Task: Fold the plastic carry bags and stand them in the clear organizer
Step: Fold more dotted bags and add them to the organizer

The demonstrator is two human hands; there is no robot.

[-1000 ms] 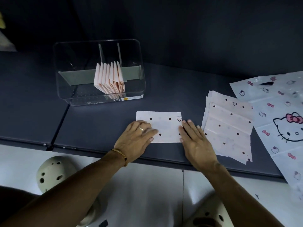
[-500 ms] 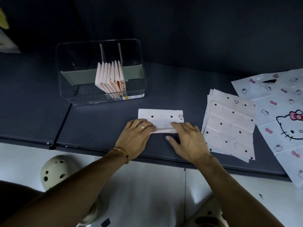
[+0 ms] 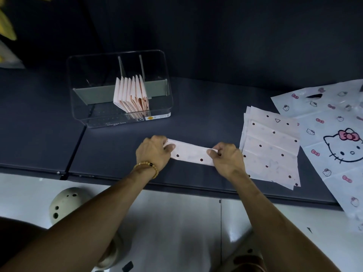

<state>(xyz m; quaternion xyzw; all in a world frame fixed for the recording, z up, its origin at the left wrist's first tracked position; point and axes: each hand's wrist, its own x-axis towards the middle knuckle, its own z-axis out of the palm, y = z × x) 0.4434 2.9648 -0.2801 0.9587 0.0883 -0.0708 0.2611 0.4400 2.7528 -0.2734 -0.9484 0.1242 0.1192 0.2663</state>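
Mid-fold: the left hand and right hand each pinch one end of the dotted pink carry bag, a narrow strip just before the clear organizer; next, probably fold it end-to-end.

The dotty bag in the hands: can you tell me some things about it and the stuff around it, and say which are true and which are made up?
1. Both hands pinch the dotty bag, left hand at one end, right hand at the other. True.
2. The bag is folded into a narrow strip. True.
3. The clear organizer holds no bags. False: a row of folded pink bags stands in it.
4. The stack of dotty bags lies left of the hands. False: it lies to their right.
5. A big cat-face bag lies at the far right. True.
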